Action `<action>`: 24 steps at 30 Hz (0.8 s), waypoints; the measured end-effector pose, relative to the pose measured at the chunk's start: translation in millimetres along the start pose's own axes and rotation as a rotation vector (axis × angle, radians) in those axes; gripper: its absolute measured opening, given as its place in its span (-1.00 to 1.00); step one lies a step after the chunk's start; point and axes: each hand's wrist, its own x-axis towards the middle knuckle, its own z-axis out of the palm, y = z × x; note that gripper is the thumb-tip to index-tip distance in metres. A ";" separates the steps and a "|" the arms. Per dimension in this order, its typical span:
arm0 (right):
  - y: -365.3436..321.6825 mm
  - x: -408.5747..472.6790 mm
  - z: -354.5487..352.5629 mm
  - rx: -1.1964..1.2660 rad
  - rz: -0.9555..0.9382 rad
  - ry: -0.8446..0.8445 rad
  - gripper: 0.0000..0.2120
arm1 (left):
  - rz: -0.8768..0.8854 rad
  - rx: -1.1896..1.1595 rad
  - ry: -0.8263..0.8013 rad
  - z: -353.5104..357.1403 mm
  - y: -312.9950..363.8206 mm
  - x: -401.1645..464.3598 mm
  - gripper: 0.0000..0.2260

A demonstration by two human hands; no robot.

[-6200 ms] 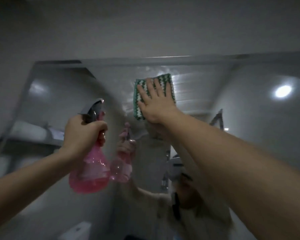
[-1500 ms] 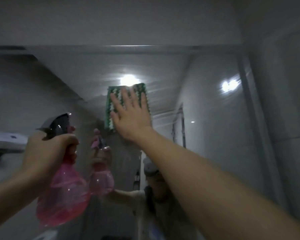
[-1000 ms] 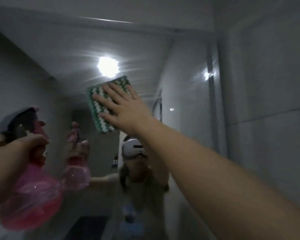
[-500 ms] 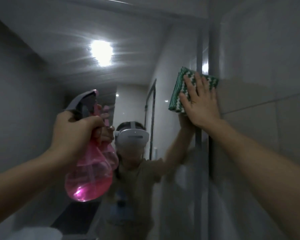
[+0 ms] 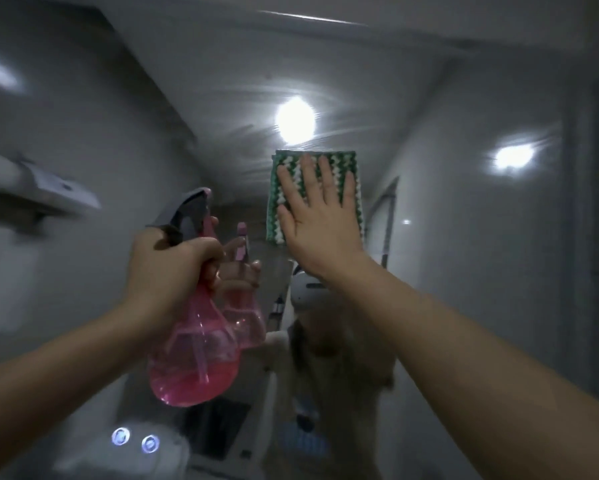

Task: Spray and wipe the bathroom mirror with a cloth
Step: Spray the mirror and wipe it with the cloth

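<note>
Pressing under flat right hand [image 5: 320, 223], cloth [image 5: 346, 174] on mirror [image 5: 464, 237]

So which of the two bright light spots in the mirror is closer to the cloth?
The round spot, right above the top edge of the cloth. The other spot lies far to the right, near the mirror's side edge.

Single head-worn wide-angle view, tilted up and forward, close to the mirror [image 5: 447, 237], which fills nearly the whole frame. Both forearms enter from the bottom corners. Only one view, so no overlap. Edges are bent by the lens, with slight blur.
</note>
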 end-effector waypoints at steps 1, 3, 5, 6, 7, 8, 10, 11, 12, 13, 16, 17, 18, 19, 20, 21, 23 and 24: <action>-16.7 3.3 4.4 -0.013 -0.033 -0.007 -0.48 | 0.008 0.038 0.023 -16.5 -2.5 3.1 -0.66; -46.0 5.3 8.6 -0.010 -0.092 -0.029 -0.48 | 0.021 0.071 0.044 -42.2 -5.2 6.5 -0.81; -65.2 4.3 16.4 -0.015 -0.150 -0.043 -0.49 | 0.030 0.072 0.063 -54.3 -4.8 7.3 -0.94; -68.5 3.3 17.0 -0.001 -0.160 -0.014 -0.50 | 0.036 0.063 0.060 -55.1 -4.6 6.8 -0.93; -66.5 1.8 13.0 0.031 -0.170 0.012 -0.51 | 0.043 0.050 0.063 -52.8 -5.2 6.5 -0.91; -59.3 1.1 9.7 0.021 -0.220 0.051 -0.51 | 0.043 0.034 0.065 -47.5 -5.6 4.7 -0.90; -33.9 -1.3 3.1 -0.112 -0.361 -0.055 -0.52 | 0.027 0.016 0.056 -31.3 -10.3 0.0 -0.92; -18.2 -5.4 1.2 -0.141 -0.399 -0.123 -0.51 | 0.016 0.012 0.037 -20.4 -14.2 -3.1 -0.94; -1.8 -11.3 -3.4 -0.145 -0.393 -0.133 -0.50 | 0.008 0.005 0.007 -7.4 -17.7 -7.8 -0.94; 15.4 -18.2 -7.4 -0.159 -0.367 -0.114 -0.50 | 0.003 -0.005 -0.026 8.2 -21.0 -13.0 -0.92; 68.8 -41.5 -16.3 -0.132 -0.278 -0.092 -0.50 | -0.027 -0.066 -0.096 58.4 -26.5 -30.8 -0.71; 89.7 -51.4 -20.5 -0.138 -0.243 -0.104 -0.50 | -0.058 -0.125 -0.126 77.6 -27.4 -38.3 -0.75; 109.5 -60.5 -24.5 -0.149 -0.210 -0.097 -0.50 | -0.091 -0.181 -0.163 93.6 -27.8 -45.7 -0.82; 128.9 -70.0 -29.4 -0.156 -0.165 -0.089 -0.51 | -0.110 -0.213 -0.207 107.9 -29.4 -52.7 -0.87; 146.8 -79.9 -33.9 -0.149 -0.112 -0.094 -0.50 | -0.116 -0.224 -0.256 119.9 -32.8 -58.7 -0.86; 163.0 -90.3 -37.1 -0.136 -0.060 -0.104 -0.50 | -0.111 -0.224 -0.293 130.5 -36.6 -64.4 -0.80; 189.3 -110.8 -40.9 -0.108 0.032 -0.119 -0.49 | -0.117 -0.215 -0.342 145.2 -41.8 -76.4 -0.59; 199.5 -120.1 -42.2 -0.091 0.078 -0.121 -0.48 | -0.120 -0.206 -0.354 150.0 -42.9 -82.3 -0.56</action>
